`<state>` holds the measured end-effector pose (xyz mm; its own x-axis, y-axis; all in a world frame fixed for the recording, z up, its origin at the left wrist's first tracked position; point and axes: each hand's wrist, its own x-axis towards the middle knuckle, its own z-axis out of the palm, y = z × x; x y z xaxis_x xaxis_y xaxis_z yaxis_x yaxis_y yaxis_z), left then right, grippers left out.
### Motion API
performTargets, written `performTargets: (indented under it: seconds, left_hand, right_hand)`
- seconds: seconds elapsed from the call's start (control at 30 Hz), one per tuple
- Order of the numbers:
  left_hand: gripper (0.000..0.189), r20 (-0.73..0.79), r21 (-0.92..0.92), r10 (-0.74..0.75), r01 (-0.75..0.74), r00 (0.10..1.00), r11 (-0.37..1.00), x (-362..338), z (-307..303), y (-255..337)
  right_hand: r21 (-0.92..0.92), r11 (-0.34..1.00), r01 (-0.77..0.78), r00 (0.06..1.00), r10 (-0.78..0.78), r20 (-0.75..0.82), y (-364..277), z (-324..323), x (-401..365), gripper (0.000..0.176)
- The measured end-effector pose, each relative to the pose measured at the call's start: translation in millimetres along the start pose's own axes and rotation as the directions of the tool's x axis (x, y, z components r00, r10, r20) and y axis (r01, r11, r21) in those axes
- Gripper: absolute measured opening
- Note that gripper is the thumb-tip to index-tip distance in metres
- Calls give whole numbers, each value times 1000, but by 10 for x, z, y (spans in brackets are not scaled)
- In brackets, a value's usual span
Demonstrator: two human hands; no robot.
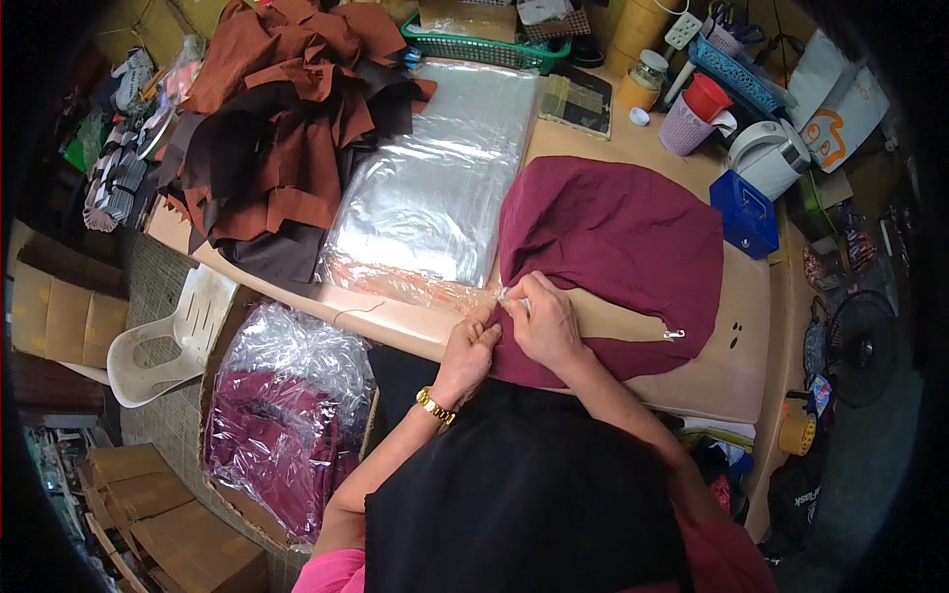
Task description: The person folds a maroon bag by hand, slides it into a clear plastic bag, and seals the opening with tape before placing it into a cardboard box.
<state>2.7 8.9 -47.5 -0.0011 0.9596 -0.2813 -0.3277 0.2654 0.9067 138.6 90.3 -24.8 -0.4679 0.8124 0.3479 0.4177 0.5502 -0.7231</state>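
My left grip (469, 358) pinches edge of maroon cloth (623, 212). My right grip (544, 318), just beside it, closed on small pale thing (502, 294) at same edge; too small to name. Cloth lies on table (727, 371), spreading from grips to right and away from me. Metal zipper pull (674, 334) right of right grip. Clear plastic sheets (435, 188) beyond left grip. Farther, leftward: rust-brown cloth pile (287, 84). Far right of grips: blue box (743, 215).

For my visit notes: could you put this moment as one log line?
left hand: holding maroon cloth | right hand: pinched at cloth's edge, grip detail unclear | clear plastic sheets: beside cloth, on table
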Motion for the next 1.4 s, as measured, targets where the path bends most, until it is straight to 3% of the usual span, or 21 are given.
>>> performTargets:
  seconds: [0.17, 0.3, 0.37, 0.4, 0.43, 0.5, 0.53, 0.57, 0.63, 0.7, 0.77, 0.83, 0.87, 0.97, 1.0, 1.03, 1.1, 1.17, 1.23, 1.33, 1.4]
  left_hand:
    - [43, 6, -102, 56, -56, 998, 993, 40, 17, -107]
    - [46, 52, -147, 28, -20, 998, 989, 40, -36, -76]
    - [48, 7, -54, 76, -75, 997, 996, 24, -87, 36]
    - [50, -25, 40, 131, -130, 991, 991, 46, -129, 92]
    - [49, -124, 332, 394, -336, 911, 881, 62, -212, 119]
    - [48, -36, 872, 769, -356, 638, 336, -89, -31, 664]
    - [43, 19, 870, 738, -375, 675, 321, -125, 23, 758]
    - [34, 204, 747, 647, -544, 735, 382, -50, 10, 721]
    - [22, 434, 717, 551, -643, 713, 267, -132, 351, 792]
    - [20, 586, 631, 330, -672, 740, 387, -84, 582, 647]
    - [19, 608, 643, 296, -675, 737, 362, -63, 707, 531]
    - [25, 719, 628, 29, -668, 694, 399, -6, 769, 536]
    - [30, 693, 716, -278, -589, 666, 374, -3, 800, 632]
    - [38, 633, 727, -181, -498, 753, 473, 91, 701, 510]
    - [26, 454, 843, -131, -376, 881, 385, 169, 750, 469]
    - [26, 447, 845, -128, -371, 885, 384, 255, 759, 309]
    - [30, 253, 409, 290, -373, 923, 833, 457, 767, -25]
    - [29, 179, 276, 243, -285, 953, 918, 512, 874, -110]
    - [24, 95, -179, 242, -222, 966, 958, 516, 920, -171]
    - [16, 44, 18, 265, -266, 963, 964, 405, 854, -137]
    - [16, 71, 8, 222, -223, 972, 975, 347, 807, -83]
  right_hand:
    - [-65, 998, -10, 999, 7, -48, 22, 21, 26, 7]
    - [31, 1000, 2, 997, -4, 81, -152, -51, -245, 5]
    - [-131, 991, -3, 980, 29, 198, -80, -273, -306, 3]
    - [-222, 961, 165, 974, -123, 191, 0, -452, -342, 3]
    - [-217, 975, 44, 995, -25, 93, 52, -629, -325, 7]
    - [-211, 965, -156, 986, 141, -85, 59, -1059, -213, 10]
    - [-183, 969, -165, 984, 150, -96, 12, -1254, -145, 8]
    - [-152, 973, -172, 981, 156, -111, -13, -1374, -95, 7]
    - [-205, 975, -89, 996, 85, -28, 49, -1408, -77, 7]
    - [-249, 968, 1, 998, 16, 66, 129, -1371, -82, 8]
    - [-533, 833, 149, 973, -28, 228, 243, -1212, -124, 10]
    - [-513, 849, 128, 971, -3, 239, 525, -1106, -7, 16]
    - [-439, 897, 51, 981, 38, 191, 553, -1081, 116, 19]
    - [-277, 957, -82, 992, 104, 66, 402, -1035, 440, 22]
    - [-186, 973, -135, 991, 134, -18, 338, -1005, 519, 21]
    - [-183, 975, -128, 992, 128, -14, 335, -950, 570, 21]
    - [26, 993, -118, 985, 120, -122, 371, -840, 654, 21]
    - [154, 975, -161, 974, 183, -136, 386, -759, 732, 22]
    - [279, 939, -200, 959, 246, -142, 437, -689, 793, 23]
    - [386, 896, -217, 941, 298, -162, 602, -603, 837, 24]
    - [225, 939, -260, 919, 312, -242, 753, -528, 800, 23]
